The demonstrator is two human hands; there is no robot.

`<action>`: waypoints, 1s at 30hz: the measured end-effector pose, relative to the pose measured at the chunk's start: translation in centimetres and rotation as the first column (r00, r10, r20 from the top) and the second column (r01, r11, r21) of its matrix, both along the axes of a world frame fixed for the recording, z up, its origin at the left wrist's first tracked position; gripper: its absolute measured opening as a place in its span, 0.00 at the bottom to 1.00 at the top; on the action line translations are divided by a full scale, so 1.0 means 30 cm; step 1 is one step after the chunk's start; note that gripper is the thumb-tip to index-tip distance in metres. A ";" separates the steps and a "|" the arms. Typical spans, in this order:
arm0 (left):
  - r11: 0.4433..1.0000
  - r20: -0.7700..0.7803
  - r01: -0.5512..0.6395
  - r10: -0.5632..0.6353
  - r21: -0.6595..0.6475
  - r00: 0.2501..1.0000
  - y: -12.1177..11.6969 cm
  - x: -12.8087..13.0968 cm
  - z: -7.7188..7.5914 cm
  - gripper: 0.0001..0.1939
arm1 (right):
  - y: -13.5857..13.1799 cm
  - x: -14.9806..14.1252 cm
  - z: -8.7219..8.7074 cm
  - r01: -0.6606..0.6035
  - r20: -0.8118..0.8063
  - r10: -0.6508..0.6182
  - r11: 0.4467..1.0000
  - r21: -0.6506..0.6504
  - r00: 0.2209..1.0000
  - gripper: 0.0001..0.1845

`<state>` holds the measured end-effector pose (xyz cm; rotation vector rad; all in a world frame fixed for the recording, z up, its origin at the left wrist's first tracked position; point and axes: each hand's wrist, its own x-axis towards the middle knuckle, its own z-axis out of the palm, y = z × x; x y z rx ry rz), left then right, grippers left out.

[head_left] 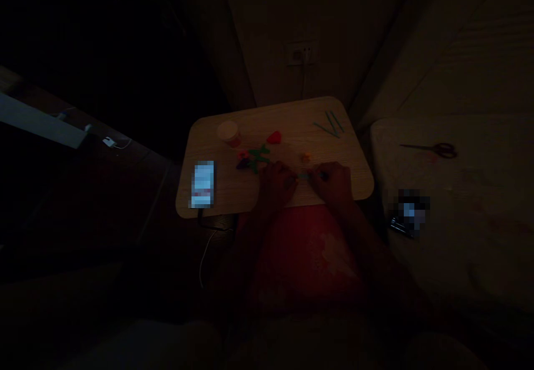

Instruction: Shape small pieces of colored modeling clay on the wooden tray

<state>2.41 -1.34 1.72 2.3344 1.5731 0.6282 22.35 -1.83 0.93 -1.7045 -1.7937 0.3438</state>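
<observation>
The scene is very dark. My left hand [276, 182] and my right hand [334, 182] rest side by side on the near edge of a small wooden table [359, 158]. Both are curled, and between them they pinch a thin teal stick [304, 176]. Just beyond my left hand lie green and purple craft pieces [255, 157]. A red piece [274, 137] and a small orange bit [306, 157] lie further back.
A round tub [228, 132] stands at the back left of the table, a lit phone [202, 184] at its left, and several teal sticks [331, 123] at the back right. Scissors [434, 148] and another phone [408, 214] lie on the pale surface to the right.
</observation>
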 end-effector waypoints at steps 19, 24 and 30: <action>1.000 -0.008 -0.024 0.024 0.020 1.000 -0.008 0.002 0.009 0.09 | -0.007 -0.017 -0.007 -0.009 0.159 0.015 0.999 -0.035 0.987 0.18; 1.000 0.013 -0.020 0.020 -0.002 1.000 0.002 -0.001 0.003 0.06 | -0.005 -0.018 -0.010 -0.014 0.140 0.018 0.999 -0.031 0.990 0.19; 1.000 0.051 -0.008 0.008 0.002 0.999 0.009 -0.005 -0.010 0.07 | -0.004 0.001 -0.015 -0.013 0.063 0.012 1.000 0.006 0.998 0.20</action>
